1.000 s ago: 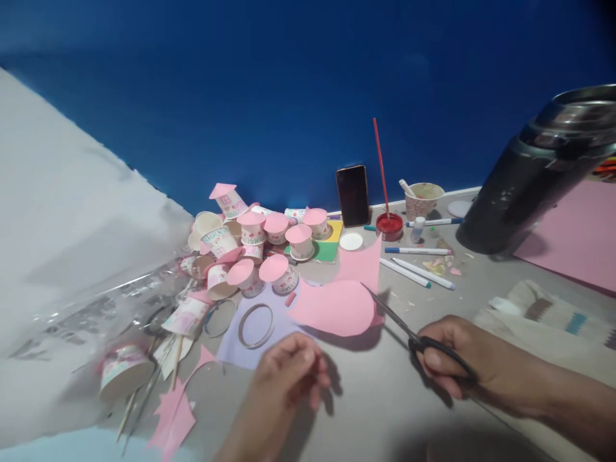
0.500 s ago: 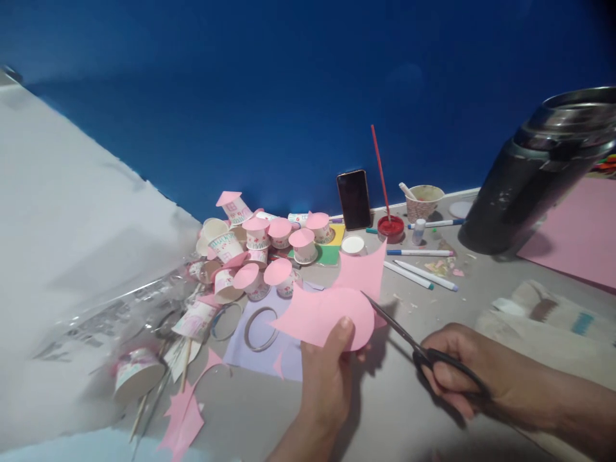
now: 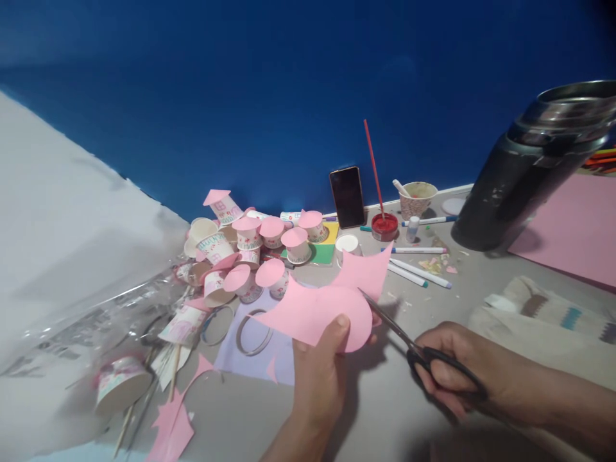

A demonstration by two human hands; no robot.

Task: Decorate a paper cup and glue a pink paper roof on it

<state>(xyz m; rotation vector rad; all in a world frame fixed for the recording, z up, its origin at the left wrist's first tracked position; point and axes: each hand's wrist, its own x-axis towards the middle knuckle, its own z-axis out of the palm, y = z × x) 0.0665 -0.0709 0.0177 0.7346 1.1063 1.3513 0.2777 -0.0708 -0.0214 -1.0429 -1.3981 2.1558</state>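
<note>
A sheet of pink paper (image 3: 308, 311) with curved cut edges is pinched in my left hand (image 3: 325, 366), thumb on top and fingers hidden beneath. One side of the paper is rounded; a pointed flap stands up behind it. My right hand (image 3: 457, 366) is wrapped round the black handles of a pair of scissors (image 3: 397, 330). The scissor blades reach to the paper where the flap meets the rounded part. Below left of the paper lies a lilac sheet (image 3: 231, 359) with a tape ring (image 3: 253, 332) on it.
Several small paper cups with pink tops (image 3: 248, 234) cluster at the left. At the back stand a phone (image 3: 347, 196), a red paint pot (image 3: 384, 226) and a paper cup (image 3: 418, 200). Markers (image 3: 414, 250) lie nearby. A large dark flask (image 3: 510, 173) and a cloth (image 3: 543, 327) are right.
The view has shifted slightly, so most things sit a little further left. The pink flap has tilted to the right; the scissors stay at the same cut.
</note>
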